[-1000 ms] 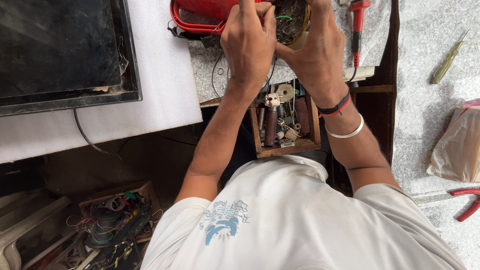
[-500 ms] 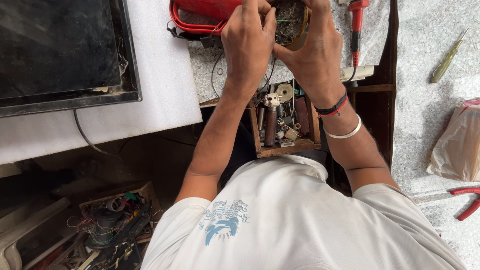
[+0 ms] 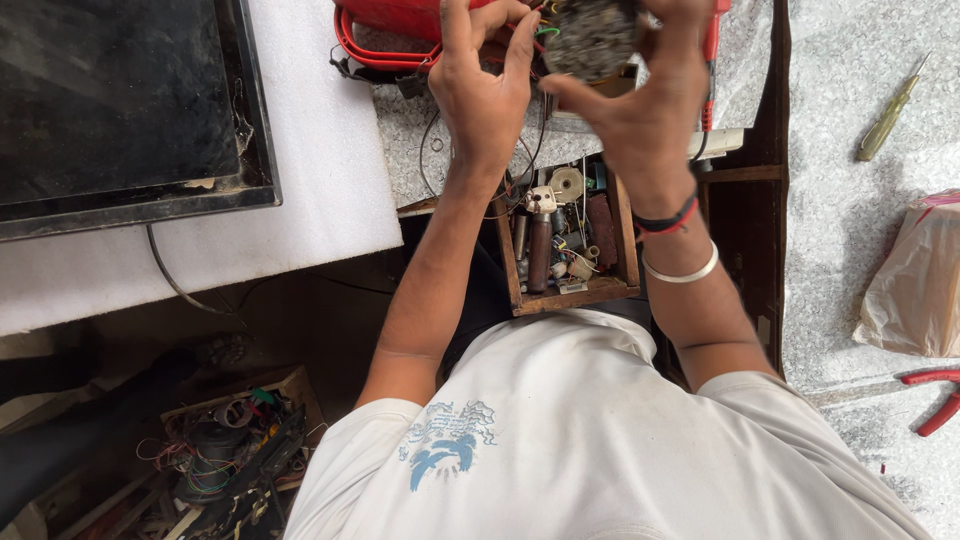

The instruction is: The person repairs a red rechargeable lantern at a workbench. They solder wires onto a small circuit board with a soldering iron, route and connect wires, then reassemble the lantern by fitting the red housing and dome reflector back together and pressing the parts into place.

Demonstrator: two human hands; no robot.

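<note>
My right hand (image 3: 650,110), with a black-and-red band and a silver bangle at the wrist, grips a round dark part (image 3: 590,35) studded with small components, at the top edge of the view. My left hand (image 3: 480,90) is beside it, with its fingertips on the left side of the same part. Both hands are above a grey speckled bench top (image 3: 420,150). Thin wires hang from the part toward the bench. Its upper half is cut off by the frame.
An open wooden drawer (image 3: 565,300) full of small parts sits under my wrists. A red casing (image 3: 390,20) lies top centre, a black screen (image 3: 110,100) on white foam (image 3: 320,150) at left. A green screwdriver (image 3: 888,115), plastic bag (image 3: 915,280) and red pliers (image 3: 935,395) are at right.
Both hands have shifted slightly and turned the round part, so its component side faces the camera more. Nothing else has moved.
</note>
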